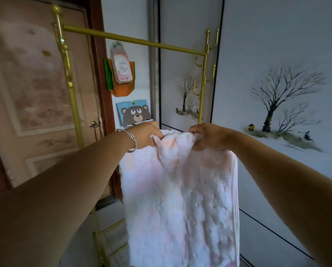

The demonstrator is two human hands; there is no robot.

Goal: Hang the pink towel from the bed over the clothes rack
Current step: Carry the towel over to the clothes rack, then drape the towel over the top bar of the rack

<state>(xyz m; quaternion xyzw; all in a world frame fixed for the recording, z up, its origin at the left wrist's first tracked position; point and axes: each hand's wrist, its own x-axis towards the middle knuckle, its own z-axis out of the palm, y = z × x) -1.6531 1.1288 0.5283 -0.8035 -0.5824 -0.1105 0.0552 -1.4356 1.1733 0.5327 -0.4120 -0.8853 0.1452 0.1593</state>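
Note:
The pink towel (pixel 182 199) hangs down in front of me, pale pink and fluffy, held by its top edge. My left hand (pixel 144 136) grips the top left corner; a silver bangle sits on that wrist. My right hand (pixel 209 136) grips the top right part, bunching the cloth. The gold clothes rack (pixel 134 41) stands just beyond, its bare horizontal bar well above both hands and slanting down to the right. The towel does not touch the bar. The bed is out of view.
A brown patterned door (pixel 36 83) is at the left behind the rack's left post. A wardrobe (pixel 277 93) with painted trees fills the right. A hanging pouch (pixel 120 74) and a bear picture (pixel 135 113) are on the wall behind. Gold hooks (pixel 209 74) line the right post.

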